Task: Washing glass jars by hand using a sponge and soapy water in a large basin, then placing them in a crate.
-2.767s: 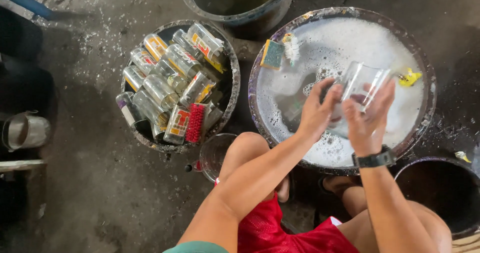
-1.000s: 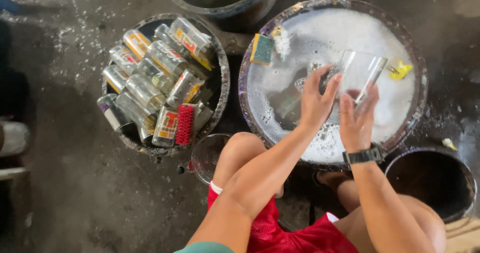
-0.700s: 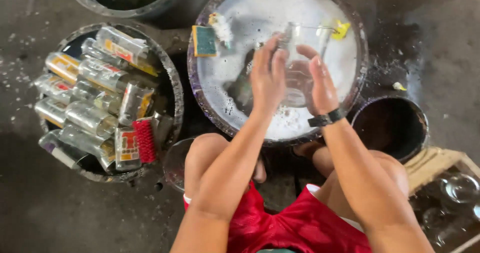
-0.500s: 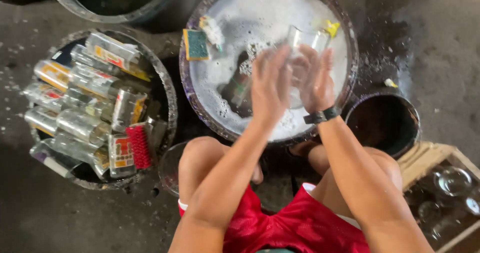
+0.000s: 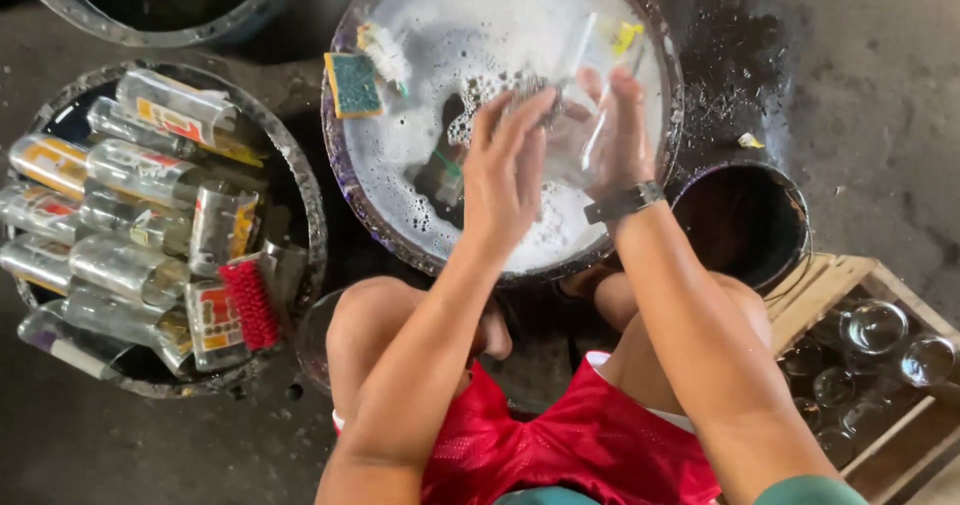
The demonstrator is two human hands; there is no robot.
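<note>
My right hand (image 5: 622,130) grips a clear drinking glass (image 5: 578,95) tilted above the big round basin of soapy water (image 5: 430,255). My left hand (image 5: 508,170) presses against the glass from the left, with what looks like a scrubbing pad at its fingertips near the glass mouth. A dark watch band circles my right wrist. Both hands hover over the foam. A dark bottle (image 5: 440,170) lies partly sunk in the water under my left hand.
A green sponge (image 5: 353,85) and a white brush (image 5: 385,50) rest on the basin's left rim. Left, a tub (image 5: 300,195) holds several labelled glass bottles and a red brush (image 5: 250,305). A dark bucket (image 5: 745,220) and a wooden crate of glasses (image 5: 865,350) sit right.
The view has swung right, bringing the wooden crate into sight. My hands keep turning and rubbing the glass over the foam, and it is now tilted more.
</note>
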